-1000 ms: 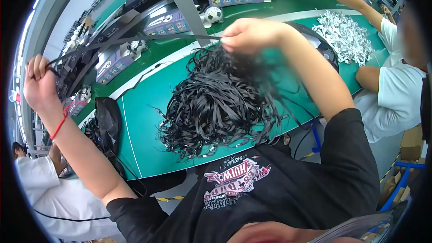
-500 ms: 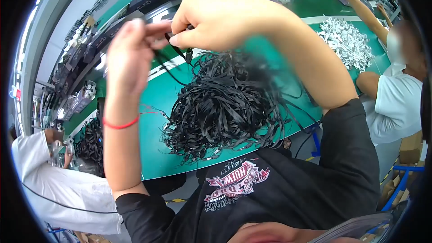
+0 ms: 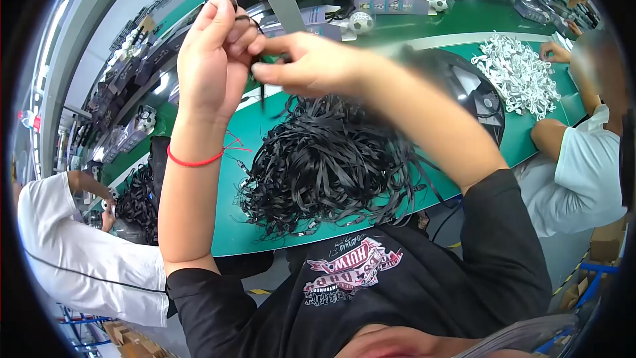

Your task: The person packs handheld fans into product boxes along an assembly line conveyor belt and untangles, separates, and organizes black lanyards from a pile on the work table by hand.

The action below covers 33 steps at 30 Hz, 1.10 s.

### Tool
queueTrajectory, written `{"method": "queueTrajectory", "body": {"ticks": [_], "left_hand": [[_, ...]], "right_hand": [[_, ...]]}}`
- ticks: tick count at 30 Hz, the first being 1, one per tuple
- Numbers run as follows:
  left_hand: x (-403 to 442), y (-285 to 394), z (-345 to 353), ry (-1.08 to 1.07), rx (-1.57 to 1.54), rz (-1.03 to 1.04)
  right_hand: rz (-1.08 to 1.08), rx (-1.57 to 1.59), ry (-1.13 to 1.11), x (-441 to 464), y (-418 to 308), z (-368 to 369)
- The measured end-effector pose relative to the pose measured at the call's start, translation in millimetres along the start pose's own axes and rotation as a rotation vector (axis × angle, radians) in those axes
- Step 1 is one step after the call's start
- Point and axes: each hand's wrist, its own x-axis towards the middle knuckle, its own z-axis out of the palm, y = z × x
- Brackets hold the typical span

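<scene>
My left hand [image 3: 213, 63], with a red string bracelet at the wrist, is raised above the far left of the pile and closed on a thin black lanyard strap [image 3: 261, 98]. The strap loops over its fingers, and a short end hangs down. Beside it, the thumb and fingers of my right hand [image 3: 308, 63] pinch the same strap; the exact grip is partly hidden. Below both hands, a large tangled pile of black lanyards [image 3: 324, 159] with small clips lies on the green table [image 3: 232, 242].
Behind my right forearm is a large dark round object [image 3: 480, 96]. Farther right lies a heap of white straps [image 3: 520, 76], beside a seated person [image 3: 563, 166]. Another person [image 3: 93, 245] sits at left near more black straps [image 3: 136, 202]. Boxes [image 3: 387, 0] and small footballs [image 3: 361, 22] stand behind.
My left hand has moved up and right and closed around the strap. My right hand has shifted slightly lower and right. The dark round object shows now. The right-hand person's arm has lowered.
</scene>
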Motion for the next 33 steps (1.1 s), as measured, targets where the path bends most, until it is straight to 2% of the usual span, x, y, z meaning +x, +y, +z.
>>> {"method": "queueTrajectory", "body": {"ticks": [2,3,4,7,8,11,14,16,19,20,22,23,26,27,30,31,33], "left_hand": [[3.3,-2.5,14.2,0.039,-0.081,0.157],[2.8,-1.5,12.3,0.048,-0.076,0.167],[2.4,-2.2,8.4,0.079,-0.056,0.206],[-0.7,-11.6,-6.2,0.146,-0.023,0.288],[-6.0,-17.4,-12.1,0.178,0.061,0.299],[-20.7,-30.3,-17.0,0.232,0.218,0.318],[-30.5,-40.1,-10.1,0.2,-0.043,0.171],[-33.9,-49.0,-11.5,0.191,-0.079,0.137],[-42.1,-59.9,-21.9,0.197,-0.128,0.089],[-46.0,-65.3,-26.0,0.233,0.037,0.133],[-55.5,-69.4,-35.9,0.305,0.363,0.195],[-62.0,-65.1,-39.5,0.321,0.362,0.202],[-83.5,-55.8,-42.1,0.348,1.07,0.358],[-91.6,-55.6,-42.2,0.341,1.065,0.363],[-115.2,-52.6,-47.0,0.14,1.126,0.532],[-120.0,-49.8,-52.0,0.139,1.118,0.537],[-132.3,-37.8,-70.2,0.139,1.065,0.415]], "right_hand": [[0.01,0.277,0.037,7.2,16.6,13.4],[0.019,0.416,0.048,11.1,18.2,17.4],[0.016,0.414,0.035,10.8,18.4,15.1],[-0.118,0.386,0.228,0.4,15.8,-2.1],[-0.118,0.383,0.225,4.0,15.5,-4.2],[-0.413,-0.17,0.51,14.2,14.0,-12.1],[-0.514,-0.332,0.559,16.2,10.4,-12.2],[-0.573,-0.417,0.564,18.3,5.0,-6.1],[-0.261,0.225,0.376,12.2,2.7,25.4],[-0.268,0.223,0.342,13.1,7.4,34.5],[-0.105,0.432,0.455,15.0,21.8,50.7],[-0.101,0.429,0.438,17.8,22.7,59.6],[0.024,0.305,0.465,22.3,23.9,77.3],[0.022,0.3,0.473,24.5,29.3,77.9],[-0.045,0.104,0.428,37.0,47.1,71.2],[-0.042,0.096,0.432,41.4,44.4,67.0],[0.09,0.217,0.44,52.7,30.7,54.9]]}}
